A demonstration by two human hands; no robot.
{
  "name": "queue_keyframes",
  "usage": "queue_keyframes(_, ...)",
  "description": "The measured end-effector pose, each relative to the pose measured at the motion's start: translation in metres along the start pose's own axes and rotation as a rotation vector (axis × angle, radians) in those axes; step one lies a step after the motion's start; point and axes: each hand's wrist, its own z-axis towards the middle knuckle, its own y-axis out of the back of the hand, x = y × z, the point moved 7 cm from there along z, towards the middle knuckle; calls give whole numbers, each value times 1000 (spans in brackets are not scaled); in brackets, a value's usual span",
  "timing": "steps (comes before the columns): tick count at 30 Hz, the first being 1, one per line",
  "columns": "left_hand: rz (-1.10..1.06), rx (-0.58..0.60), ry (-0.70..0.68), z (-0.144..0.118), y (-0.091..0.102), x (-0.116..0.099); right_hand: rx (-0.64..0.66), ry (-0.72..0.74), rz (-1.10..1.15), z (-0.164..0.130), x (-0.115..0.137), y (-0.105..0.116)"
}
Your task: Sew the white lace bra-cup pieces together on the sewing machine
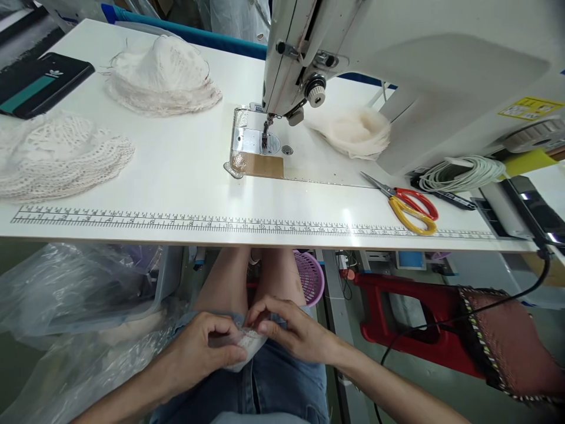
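Bright, even overhead light; soft glare streaks on the glossy white tabletop [185,176]. Dimmer underneath. Wide-angle bending at edges; crinkled clear plastic bag [66,294] slightly soft.

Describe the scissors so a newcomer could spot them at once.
Start at the white sewing machine on the white table. Right of its needle, near the table's front edge, lie the scissors. Their red and yellow handle loops set them apart from the pale cord coil behind.

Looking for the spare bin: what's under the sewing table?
Under the table: a purple basket, clear plastic bags, a red stool, and both hands holding a lace piece. Knees hide the rest.
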Motion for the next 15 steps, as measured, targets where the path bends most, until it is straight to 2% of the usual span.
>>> queue_keyframes(4,-58,44,27,1,-3,7,-119,114,-73,-6,10,8)
queue_keyframes(7,-30,32,26,0,-2,7,-165,116,-143,-8,12,10)
queue_keyframes(15,45,14,19,-1,-4,2,-63,58,-217,-2,6,-4)
